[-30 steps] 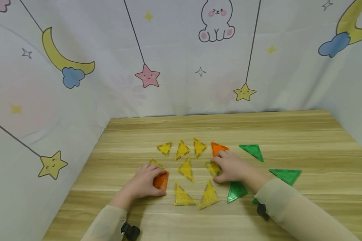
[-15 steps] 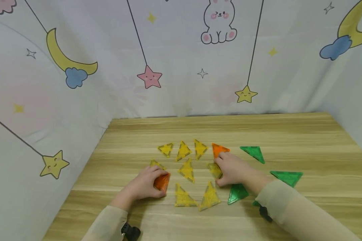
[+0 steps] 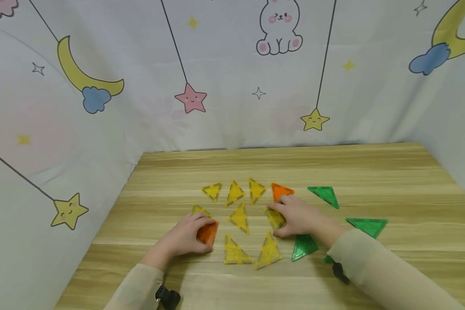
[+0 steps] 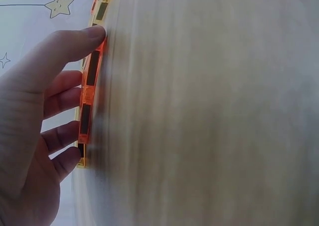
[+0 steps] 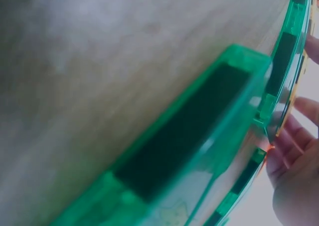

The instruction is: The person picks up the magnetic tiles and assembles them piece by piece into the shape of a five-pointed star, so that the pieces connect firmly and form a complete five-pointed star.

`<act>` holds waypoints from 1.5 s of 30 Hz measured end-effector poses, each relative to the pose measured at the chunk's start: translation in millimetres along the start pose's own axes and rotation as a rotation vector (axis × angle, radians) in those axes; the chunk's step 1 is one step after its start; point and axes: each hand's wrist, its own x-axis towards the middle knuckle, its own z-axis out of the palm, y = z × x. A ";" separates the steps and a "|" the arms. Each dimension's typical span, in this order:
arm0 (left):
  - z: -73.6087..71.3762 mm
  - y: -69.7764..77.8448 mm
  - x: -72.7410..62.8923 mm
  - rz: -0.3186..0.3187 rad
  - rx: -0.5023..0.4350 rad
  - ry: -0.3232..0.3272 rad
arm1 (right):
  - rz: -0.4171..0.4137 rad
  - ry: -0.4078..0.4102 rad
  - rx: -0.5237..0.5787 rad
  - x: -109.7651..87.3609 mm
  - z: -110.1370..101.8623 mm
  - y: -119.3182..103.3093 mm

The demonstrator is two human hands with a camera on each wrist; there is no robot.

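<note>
My left hand grips an orange triangular magnetic tile, thumb at its near corner and fingers at the far side. In the left wrist view, the thumb presses along the orange tile's edge. My right hand holds a yellow triangular tile at its right side between thumb and fingers, flat on the table. Its fingertips come close to another orange tile; whether they touch is unclear. In the right wrist view, green tiles partly hide the right hand.
Several yellow tiles lie between and beyond the hands on the wooden table. Green tiles lie at the right, one close below the right hand and another partly under the right sleeve. A printed white curtain hangs behind.
</note>
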 end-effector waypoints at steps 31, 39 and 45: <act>-0.7 -1.6 -1.7 -0.028 -0.015 -0.008 | -0.012 -0.046 -0.077 8.1 -4.7 -5.6; 0.4 -0.7 -1.5 -0.038 -0.018 -0.007 | -0.052 -0.075 0.023 10.2 -4.3 -2.7; 1.3 0.0 -2.8 -0.047 -0.029 -0.013 | -0.025 -0.102 0.060 12.0 -5.5 -4.8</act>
